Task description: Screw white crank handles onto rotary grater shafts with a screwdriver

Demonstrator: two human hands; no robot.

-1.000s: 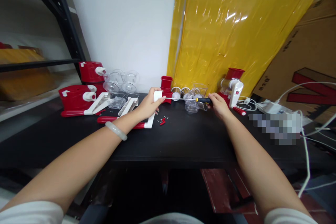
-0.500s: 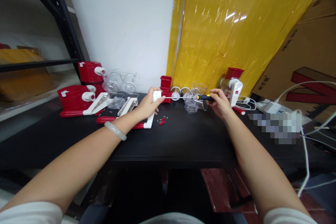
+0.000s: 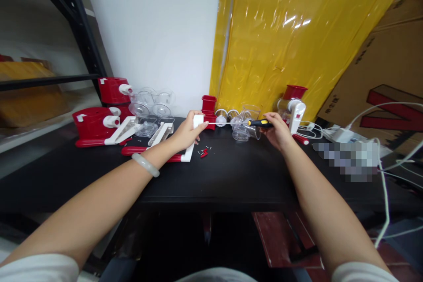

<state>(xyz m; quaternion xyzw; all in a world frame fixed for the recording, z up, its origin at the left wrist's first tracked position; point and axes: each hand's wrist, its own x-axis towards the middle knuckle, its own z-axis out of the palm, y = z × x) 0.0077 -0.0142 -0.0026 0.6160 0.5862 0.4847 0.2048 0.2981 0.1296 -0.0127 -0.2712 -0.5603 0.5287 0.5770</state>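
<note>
My left hand [image 3: 187,132] is closed around the upper end of a white crank handle [image 3: 188,152], whose red grip points left, low over the table. In my right hand [image 3: 276,130] is a screwdriver [image 3: 259,123] with a black and yellow handle, held by the fingertips. Its long shaft runs level to the left, and the tip meets the white end of the crank by my left thumb; the exact contact is hidden. Below my left hand lie small red parts [image 3: 204,153] with several loose screws. Another white crank arm [image 3: 161,133] rests left of that hand.
Red grater bases [image 3: 94,125] and clear plastic parts [image 3: 150,101] stand at the left back. Behind the screwdriver are a red hopper [image 3: 209,105], metal drums [image 3: 220,116] and clear pieces [image 3: 241,134]. An assembled grater [image 3: 295,108] and white cables [image 3: 312,130] are at the right.
The fingers of my right hand have shifted slightly on the screwdriver, and its handle looks turned a little. My left hand and the crank handle stay in place.
</note>
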